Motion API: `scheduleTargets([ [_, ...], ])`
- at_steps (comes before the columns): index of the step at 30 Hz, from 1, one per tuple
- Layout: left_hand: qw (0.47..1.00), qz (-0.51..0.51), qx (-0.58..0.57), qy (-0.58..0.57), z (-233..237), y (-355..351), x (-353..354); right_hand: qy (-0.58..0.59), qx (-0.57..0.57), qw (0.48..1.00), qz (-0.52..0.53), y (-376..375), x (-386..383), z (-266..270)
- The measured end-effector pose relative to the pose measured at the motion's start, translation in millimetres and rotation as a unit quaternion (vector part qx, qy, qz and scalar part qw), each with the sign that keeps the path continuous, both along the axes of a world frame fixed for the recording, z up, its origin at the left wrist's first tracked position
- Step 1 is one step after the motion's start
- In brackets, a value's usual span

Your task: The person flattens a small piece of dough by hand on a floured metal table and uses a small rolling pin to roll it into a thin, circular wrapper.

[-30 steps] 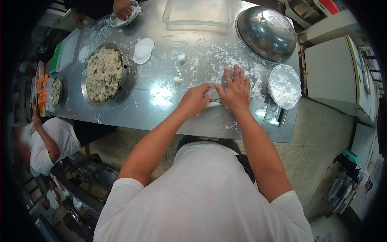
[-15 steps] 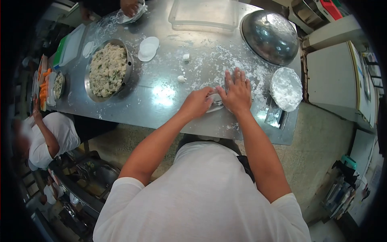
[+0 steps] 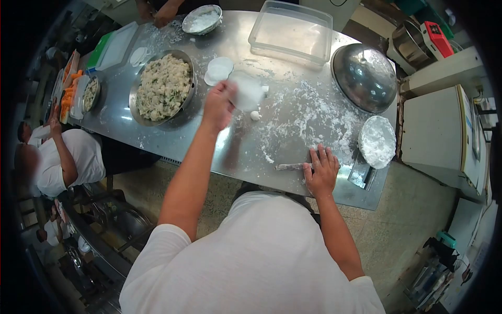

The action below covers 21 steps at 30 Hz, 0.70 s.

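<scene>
My left hand (image 3: 218,107) is raised over the table, its fingers pinched on the edge of a thin round dough wrapper (image 3: 248,92), which is blurred by motion. Just beyond it lie some finished-looking flat wrappers (image 3: 218,70) on the steel. My right hand (image 3: 321,170) lies flat near the front edge with its fingers stretched out, over the end of a small floury rolling pin (image 3: 290,167). The pin's other end is hidden under the palm. A small dough ball (image 3: 255,115) and another dough piece (image 3: 265,89) sit near the wrapper.
Left stands a steel bowl of chopped filling (image 3: 163,86). A bowl of flour (image 3: 377,142) is at right, below an upturned metal bowl (image 3: 364,78). A clear plastic tub (image 3: 291,34) stands at the back. A co-worker's hands (image 3: 166,13) are by another flour bowl (image 3: 202,20).
My left hand has lifted the wrapper from the front of the table and carried it left and away from me. My right hand stays by the rolling pin. The view has shifted.
</scene>
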<state>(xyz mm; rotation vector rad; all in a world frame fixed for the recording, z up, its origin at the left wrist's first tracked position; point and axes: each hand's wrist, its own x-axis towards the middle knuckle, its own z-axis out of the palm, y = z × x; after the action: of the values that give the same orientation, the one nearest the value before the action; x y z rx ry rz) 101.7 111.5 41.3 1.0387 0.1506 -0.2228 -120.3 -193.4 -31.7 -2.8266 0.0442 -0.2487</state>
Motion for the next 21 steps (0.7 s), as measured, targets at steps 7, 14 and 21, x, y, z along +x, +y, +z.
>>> scheduleTargets([
  [7, 0.865, 0.226, 0.449, -0.004, -74, 50, 51, -0.003, 0.008, 1.000, -0.013, 1, 4, 1],
  [14, 0.687, -0.014, 0.595, -0.417, -58, -39, 31, -0.007, 0.015, 1.000, -0.006, 1, 0, 3],
  [21, 0.707, -0.192, 0.616, -0.291, -14, -120, 38, -0.012, 0.051, 0.999, -0.015, 0, -2, 2],
])
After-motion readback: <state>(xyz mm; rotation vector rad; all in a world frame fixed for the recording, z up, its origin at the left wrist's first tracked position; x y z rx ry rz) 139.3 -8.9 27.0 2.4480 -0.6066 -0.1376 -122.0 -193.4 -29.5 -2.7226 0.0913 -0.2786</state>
